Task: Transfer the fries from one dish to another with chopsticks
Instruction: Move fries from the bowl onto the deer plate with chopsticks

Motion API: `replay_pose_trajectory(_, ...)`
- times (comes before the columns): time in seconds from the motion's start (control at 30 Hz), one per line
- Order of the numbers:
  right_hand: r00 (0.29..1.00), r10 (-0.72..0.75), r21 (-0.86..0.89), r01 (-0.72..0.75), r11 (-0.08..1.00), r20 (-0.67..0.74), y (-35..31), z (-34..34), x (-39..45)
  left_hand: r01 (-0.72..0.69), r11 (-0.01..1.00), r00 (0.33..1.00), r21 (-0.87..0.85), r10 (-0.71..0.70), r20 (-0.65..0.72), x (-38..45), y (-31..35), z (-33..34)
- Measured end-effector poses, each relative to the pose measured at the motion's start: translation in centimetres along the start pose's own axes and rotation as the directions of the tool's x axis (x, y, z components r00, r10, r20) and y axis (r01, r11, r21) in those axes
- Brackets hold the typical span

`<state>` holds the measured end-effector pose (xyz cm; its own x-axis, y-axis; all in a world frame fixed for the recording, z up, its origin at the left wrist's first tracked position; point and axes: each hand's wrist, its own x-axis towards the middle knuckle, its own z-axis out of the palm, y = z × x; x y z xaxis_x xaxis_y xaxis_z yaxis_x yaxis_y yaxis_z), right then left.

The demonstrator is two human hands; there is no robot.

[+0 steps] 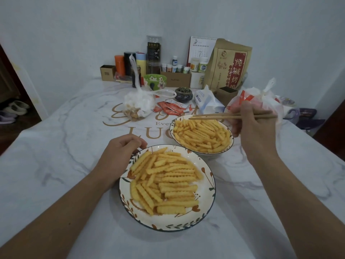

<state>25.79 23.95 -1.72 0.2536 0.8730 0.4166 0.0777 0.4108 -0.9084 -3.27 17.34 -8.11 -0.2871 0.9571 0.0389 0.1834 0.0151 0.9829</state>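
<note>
Crinkle-cut fries [164,182] on glossy round plate [209,186], right hand [255,124] pinching wooden chopsticks [214,116], left hand [119,154] loosely curled.

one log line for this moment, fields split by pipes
right hand: holds chopsticks, no fry, above far dish | left hand: at near dish rim | both dishes hold fries

White marbled counter [61,161]: near plate [209,186] and far bowl [230,144], both with fries; plastic bags [139,105], sauce packets [172,107], tissue pack [207,101], boxes and bottles at back.
</note>
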Motion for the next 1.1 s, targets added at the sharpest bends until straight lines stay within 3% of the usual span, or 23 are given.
replay_pose_trajectory(0.13,0.990,-0.073,-0.163,0.093,0.982,0.123,0.4,1.9,1.5,-0.001,1.000,1.000,0.005,0.001,0.003,0.0,-0.1,-0.1)
replay_pose_trajectory(0.33,0.976,-0.034,-0.141,0.065,0.988,0.213,1.4,3.5,1.8,-0.003,1.000,1.000,0.012,0.003,-0.008,0.2,-0.2,-0.1)
replay_pose_trajectory(0.57,0.997,-0.045,0.018,0.044,0.999,0.063,1.1,2.1,2.5,-0.020,1.000,1.000,0.020,0.020,-0.005,0.3,-0.2,-0.1)
replay_pose_trajectory(0.87,0.982,-0.087,-0.068,0.100,0.993,0.168,2.1,2.7,1.5,-0.024,0.999,1.000,0.026,0.025,-0.012,0.3,-0.2,0.0)
replay_pose_trajectory(1.1,0.997,-0.038,0.041,0.035,0.999,0.070,0.8,2.4,1.0,-0.016,0.999,1.000,0.030,0.016,0.004,0.2,-0.1,-0.2)
